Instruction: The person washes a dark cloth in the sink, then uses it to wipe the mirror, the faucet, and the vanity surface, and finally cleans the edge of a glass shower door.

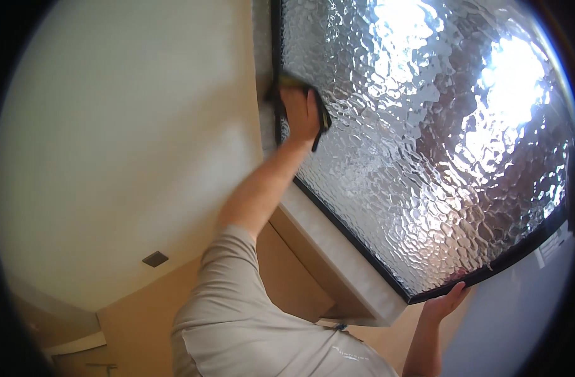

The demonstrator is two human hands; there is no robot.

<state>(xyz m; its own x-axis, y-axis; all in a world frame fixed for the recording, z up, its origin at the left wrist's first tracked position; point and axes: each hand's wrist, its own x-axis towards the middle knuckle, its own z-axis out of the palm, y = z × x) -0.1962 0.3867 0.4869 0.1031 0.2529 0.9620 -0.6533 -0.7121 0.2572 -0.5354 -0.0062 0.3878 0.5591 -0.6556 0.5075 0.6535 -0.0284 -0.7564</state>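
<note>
A large pane of rippled, textured glass (388,169) fills the upper right, set in a thin black frame (356,235). My left arm reaches up across the middle. Against the glass and the frame's left side, my left hand (302,116) holds a dark cloth-like thing (322,119) with a yellowish edge, blurred by motion. Down at the lower edge, my right hand (443,304) grips the black frame from below near its corner. A pinkish blur shows through the glass just above it, and the fingertips themselves are hard to make out.
A pale ledge (338,251) runs along the frame's lower left side. Left of it spreads a plain cream surface (130,125), with a small dark square fitting (155,259) near its lower edge. Tan panels (143,308) stand below, and a bluish-grey surface (510,320) lies at the lower right.
</note>
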